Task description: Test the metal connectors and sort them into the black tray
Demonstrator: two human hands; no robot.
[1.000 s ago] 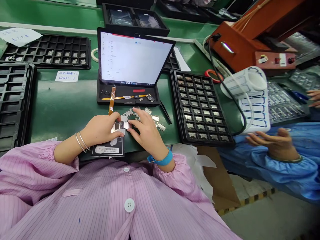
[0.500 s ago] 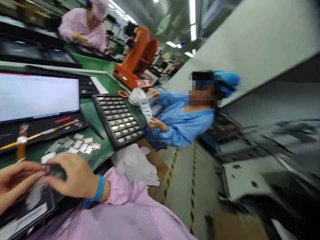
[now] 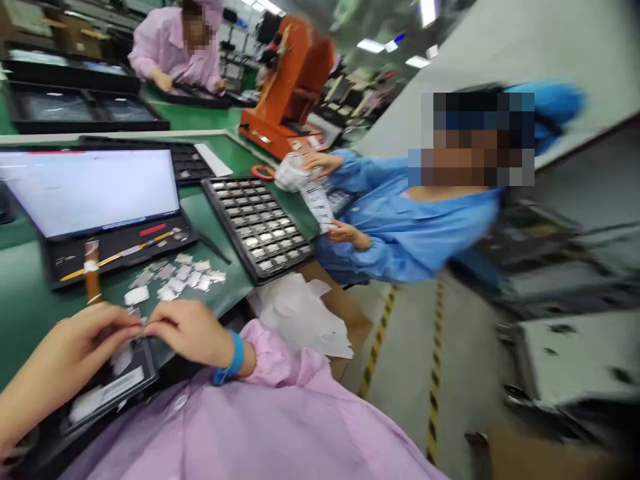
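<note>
My left hand [image 3: 97, 340] and my right hand [image 3: 187, 330] meet fingertip to fingertip at the table's near edge, both pinched. Between them is something small and pale, too small to make out. Below them lies a black tray [image 3: 150, 367] with a white label strip [image 3: 107, 393] and a clear piece of film [image 3: 123, 360]. Just beyond my fingers sits a loose pile of small silvery metal pieces [image 3: 185, 275], with a larger white piece [image 3: 137, 295] nearest me. A brown ribbon-like strip [image 3: 93, 277] stands to the left of the pile.
Behind the pile are an open case with a lit screen [image 3: 110, 193] and a yellow stick [image 3: 117, 255]. To the right lies a black compartment tray [image 3: 260, 227] full of small parts. A co-worker in blue [image 3: 420, 227] handles a white label roll [image 3: 293, 172]. White paper [image 3: 300, 317] fills a carton.
The view has shifted, so the table and my hands appear further right. My fingertips have come together more closely. The co-worker in blue has brought a hand onto the label roll.
</note>
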